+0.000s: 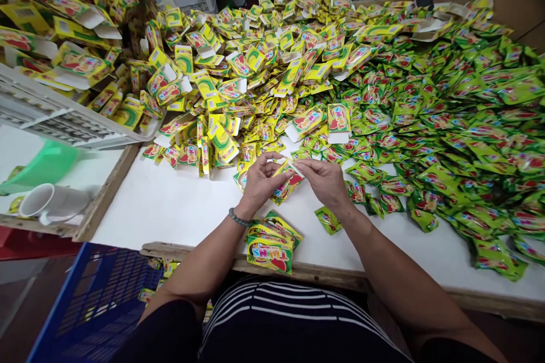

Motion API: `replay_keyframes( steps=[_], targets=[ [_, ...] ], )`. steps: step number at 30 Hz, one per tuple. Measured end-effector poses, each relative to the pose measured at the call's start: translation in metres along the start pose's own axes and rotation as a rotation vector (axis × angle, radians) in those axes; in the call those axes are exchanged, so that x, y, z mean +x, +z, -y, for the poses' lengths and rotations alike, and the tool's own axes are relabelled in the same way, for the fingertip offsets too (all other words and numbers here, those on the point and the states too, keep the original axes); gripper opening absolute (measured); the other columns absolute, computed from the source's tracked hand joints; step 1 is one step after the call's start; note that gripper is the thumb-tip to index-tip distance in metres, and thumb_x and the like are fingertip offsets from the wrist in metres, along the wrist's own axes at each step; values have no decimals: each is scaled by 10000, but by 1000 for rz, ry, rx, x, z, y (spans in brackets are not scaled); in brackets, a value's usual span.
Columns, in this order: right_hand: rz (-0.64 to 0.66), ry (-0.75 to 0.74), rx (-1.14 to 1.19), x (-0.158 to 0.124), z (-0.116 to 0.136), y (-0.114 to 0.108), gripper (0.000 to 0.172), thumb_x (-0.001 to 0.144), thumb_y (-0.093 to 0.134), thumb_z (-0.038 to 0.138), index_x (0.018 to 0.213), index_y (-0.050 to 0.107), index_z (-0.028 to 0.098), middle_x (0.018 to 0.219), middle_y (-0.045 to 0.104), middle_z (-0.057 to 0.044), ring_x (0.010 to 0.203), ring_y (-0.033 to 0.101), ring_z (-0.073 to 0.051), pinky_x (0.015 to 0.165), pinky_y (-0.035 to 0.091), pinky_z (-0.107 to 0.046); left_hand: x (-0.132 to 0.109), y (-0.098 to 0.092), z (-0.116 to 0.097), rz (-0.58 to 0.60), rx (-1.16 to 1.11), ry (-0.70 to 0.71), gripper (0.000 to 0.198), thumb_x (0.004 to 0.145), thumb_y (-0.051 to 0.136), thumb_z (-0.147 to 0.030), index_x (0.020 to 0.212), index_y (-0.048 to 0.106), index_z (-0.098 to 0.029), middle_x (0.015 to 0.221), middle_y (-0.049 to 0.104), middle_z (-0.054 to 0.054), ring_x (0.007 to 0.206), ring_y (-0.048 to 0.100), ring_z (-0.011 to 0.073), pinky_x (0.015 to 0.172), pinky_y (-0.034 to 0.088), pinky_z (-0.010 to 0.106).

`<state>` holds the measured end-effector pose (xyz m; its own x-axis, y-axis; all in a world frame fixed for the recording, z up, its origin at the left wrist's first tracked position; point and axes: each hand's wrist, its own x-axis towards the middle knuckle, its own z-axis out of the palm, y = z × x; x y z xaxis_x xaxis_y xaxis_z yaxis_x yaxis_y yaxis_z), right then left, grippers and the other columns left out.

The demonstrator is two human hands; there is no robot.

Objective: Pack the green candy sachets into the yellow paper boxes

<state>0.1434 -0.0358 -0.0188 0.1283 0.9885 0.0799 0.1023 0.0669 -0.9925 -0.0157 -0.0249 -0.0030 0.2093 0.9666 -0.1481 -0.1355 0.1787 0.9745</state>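
White-striped dark shirt [298,317], yellow-green carton [288,188]

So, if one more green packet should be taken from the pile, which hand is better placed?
Probably the right hand: it is nearer the green packets, heaped on the person's right. The left hand is farther away, though both hold a yellow box.

My left fingers [264,169] and right fingers [314,168] hold a tilted yellow-and-green carton [281,191], watermelon-printed, white flap [293,165] at its far edge.

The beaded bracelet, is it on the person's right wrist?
No, the beaded bracelet is around the wrist of the left hand, while the right hand has none at its wrist.
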Motion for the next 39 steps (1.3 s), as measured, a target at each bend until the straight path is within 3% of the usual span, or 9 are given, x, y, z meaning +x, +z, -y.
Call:
replay_keyframes(
  steps=[4,14,19,25,35,39],
  targets=[
    [3,66,46,2,2,-4,177,756,697,382,813,774,233,809,765,-9,765,697,-210,774,567,-397,-1,0,-2,19,5,-1,565,575,855,-326,1026,554,-166,694,682,-21,580,613,98,580,468,213],
    [134,26,86,5,-2,-16,186,707,750,389,819,784,245,861,774,-2,809,712,-198,786,574,-357,1,-5,-5,100,-66,-42,521,605,843,-345,1017,580,-162,679,676,-32,569,608,79,551,450,184],
    [101,9,57,-2,0,-9,207,774,703,410,889,781,256,905,773,-3,846,718,-212,834,570,-383,0,-3,-4,47,-88,-20,527,609,837,-375,1015,573,-169,668,682,-32,567,617,86,539,446,186],
    [-44,-231,-206,-17,13,2,223,852,608,338,975,766,240,987,761,-41,886,700,-207,837,557,-364,0,-1,-3,-26,-138,-15,517,599,840,-389,982,573,-167,640,678,-39,531,593,71,528,439,178],
    [25,-190,-21,-4,2,-9,130,795,682,291,875,781,264,859,769,-8,806,702,-184,805,561,-360,-4,-6,-3,107,18,113,447,670,802,-359,1027,633,-149,803,728,30,705,671,124,670,510,234],
    [29,-199,-25,-7,4,-7,131,800,674,288,872,780,266,849,763,-4,793,688,-174,781,556,-347,-4,-7,-2,103,57,136,439,693,785,-370,1047,645,-152,791,722,25,704,664,122,676,506,239]
  ],
)
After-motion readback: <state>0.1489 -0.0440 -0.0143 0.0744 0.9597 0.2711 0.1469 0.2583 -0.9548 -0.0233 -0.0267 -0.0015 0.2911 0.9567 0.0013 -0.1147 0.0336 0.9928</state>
